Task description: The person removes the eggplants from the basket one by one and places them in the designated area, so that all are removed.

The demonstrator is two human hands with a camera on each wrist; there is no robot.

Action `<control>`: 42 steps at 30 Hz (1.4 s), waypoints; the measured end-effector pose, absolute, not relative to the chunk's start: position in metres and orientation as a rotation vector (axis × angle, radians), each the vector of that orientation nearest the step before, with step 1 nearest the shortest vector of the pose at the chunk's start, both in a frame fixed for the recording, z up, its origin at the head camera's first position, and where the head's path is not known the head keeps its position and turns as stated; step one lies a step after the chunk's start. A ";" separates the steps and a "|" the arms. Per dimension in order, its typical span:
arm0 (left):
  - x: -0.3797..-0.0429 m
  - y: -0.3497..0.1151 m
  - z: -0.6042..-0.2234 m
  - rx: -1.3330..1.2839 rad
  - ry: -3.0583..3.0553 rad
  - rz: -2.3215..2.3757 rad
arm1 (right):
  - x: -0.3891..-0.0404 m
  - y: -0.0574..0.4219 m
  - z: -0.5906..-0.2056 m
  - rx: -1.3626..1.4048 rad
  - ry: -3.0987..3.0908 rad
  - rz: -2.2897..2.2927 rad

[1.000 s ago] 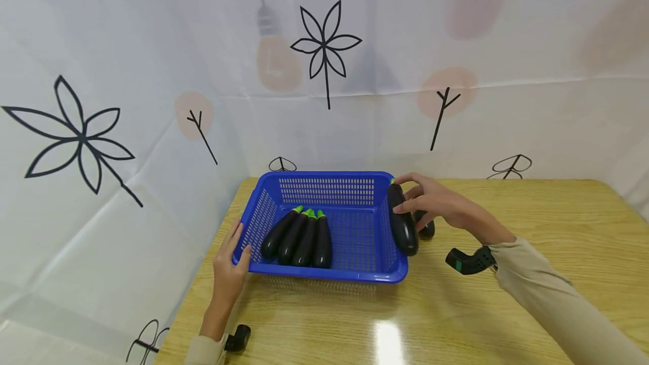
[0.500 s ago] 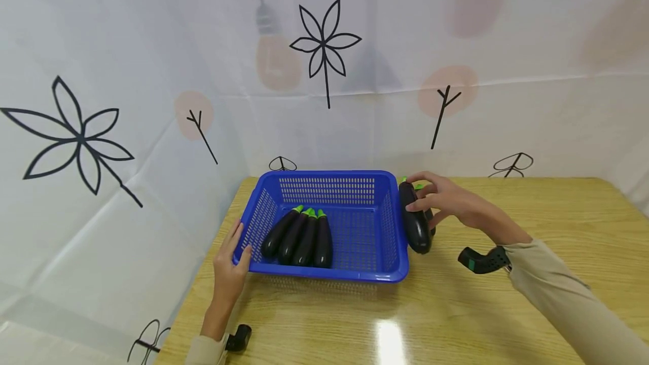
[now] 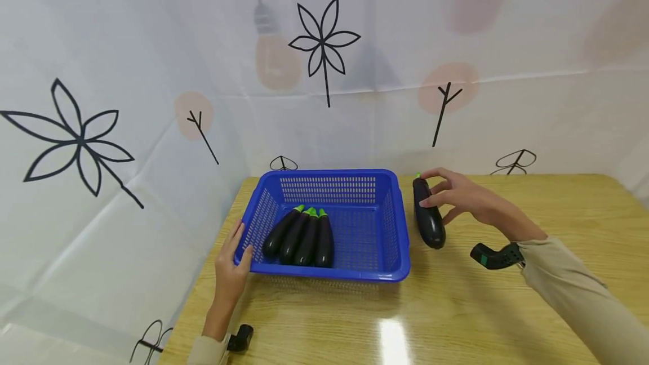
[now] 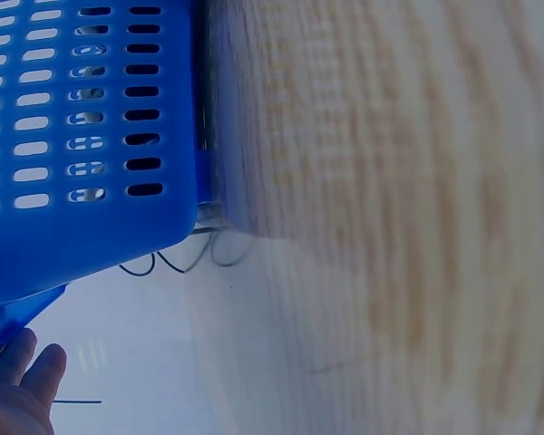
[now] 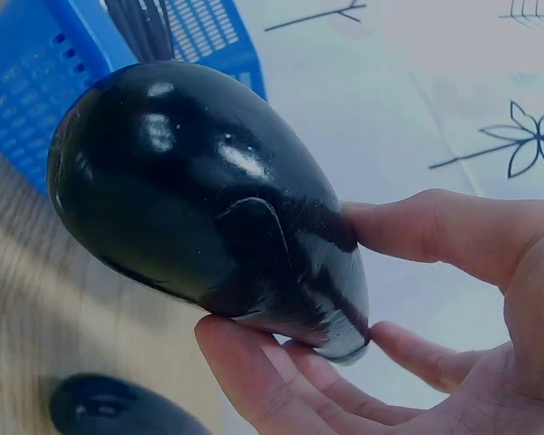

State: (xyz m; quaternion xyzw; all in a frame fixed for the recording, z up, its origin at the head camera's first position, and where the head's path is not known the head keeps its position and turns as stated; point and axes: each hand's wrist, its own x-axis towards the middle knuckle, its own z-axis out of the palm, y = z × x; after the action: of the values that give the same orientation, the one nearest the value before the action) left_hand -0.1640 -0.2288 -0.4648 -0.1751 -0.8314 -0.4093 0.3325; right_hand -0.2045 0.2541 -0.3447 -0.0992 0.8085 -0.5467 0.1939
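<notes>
My right hand (image 3: 463,199) holds a dark, glossy eggplant (image 3: 430,221) by its sides, just right of the blue basket (image 3: 329,275). In the right wrist view the held eggplant (image 5: 199,181) fills the middle, with thumb and fingers on its narrow end. Below it a second eggplant (image 5: 118,408) shows in part; the head view hides that one. Several eggplants (image 3: 299,241) with green tops lie side by side in the basket's left half. My left hand (image 3: 231,272) rests against the basket's left edge near the front corner, fingers fairly straight; only fingertips (image 4: 41,372) show in the left wrist view.
A light wooden table (image 3: 517,207) carries the basket and reaches well to the right. Behind and at the left hangs a white cloth (image 3: 375,128) printed with plants. Black cameras (image 3: 497,256) sit on both wrists.
My right hand has carried the eggplant rightward, from over the basket's right rim to beside the basket. The left hand and the eggplants in the basket have stayed put.
</notes>
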 end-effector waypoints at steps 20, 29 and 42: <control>-0.145 -0.213 -0.435 -0.430 -2.168 -1.092 | -0.212 0.280 -0.355 -0.264 2.294 -1.508; -0.146 -0.210 -0.431 -0.455 -2.169 -1.074 | -0.220 0.296 -0.367 -0.240 2.296 -1.510; -0.145 -0.210 -0.431 -0.446 -2.182 -1.079 | -0.236 0.310 -0.385 -0.198 2.326 -1.466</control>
State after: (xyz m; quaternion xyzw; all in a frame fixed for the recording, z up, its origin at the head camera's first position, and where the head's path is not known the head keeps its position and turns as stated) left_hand -0.1446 -0.2095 -0.4315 -0.1701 -0.8333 -0.4118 0.3272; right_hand -0.2362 0.3096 -0.3852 -0.0705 0.8282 -0.5220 0.1915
